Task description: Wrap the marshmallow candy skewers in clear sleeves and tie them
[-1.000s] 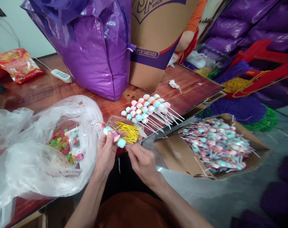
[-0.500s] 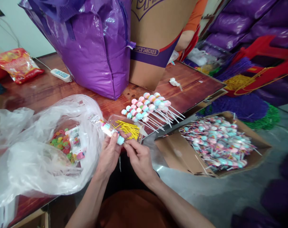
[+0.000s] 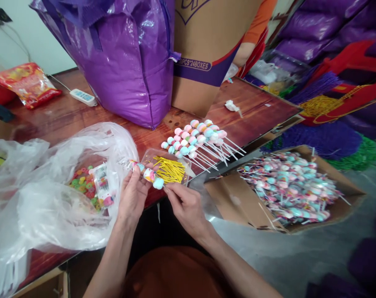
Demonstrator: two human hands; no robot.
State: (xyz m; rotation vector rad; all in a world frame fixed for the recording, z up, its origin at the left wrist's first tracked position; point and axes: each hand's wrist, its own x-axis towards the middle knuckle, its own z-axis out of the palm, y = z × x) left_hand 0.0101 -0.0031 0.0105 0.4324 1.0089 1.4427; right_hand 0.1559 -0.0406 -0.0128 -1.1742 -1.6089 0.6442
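Note:
A marshmallow skewer [image 3: 158, 183], pastel pink, white and blue, lies across both hands, partly within a clear printed wrapper [image 3: 125, 163]. My left hand [image 3: 133, 191] is closed on the wrapped upper part, thumb on top. At the other end, my right hand [image 3: 188, 209] pinches the thin stick just below the blue marshmallow. Right behind the hands sits a clear plastic tray [image 3: 148, 155] with yellow twist ties [image 3: 171, 169]. Beyond it, several unwrapped marshmallow skewers [image 3: 196, 138] lie in a pile, sticks toward the right.
A clear plastic bag [image 3: 51, 203] with colourful ring candies [image 3: 84, 184] spreads at left. A purple bag [image 3: 128, 78] and a tall carton [image 3: 194, 93] stand behind. An open cardboard box [image 3: 228, 200] of wrapped skewers is at right. A co-worker's orange sleeve [image 3: 260, 22] shows behind the carton.
My left hand has slid left and up along the wrapped skewer, uncovering more marshmallows. My right hand still pinches the stick, slightly to the right. The whole view has shifted a little.

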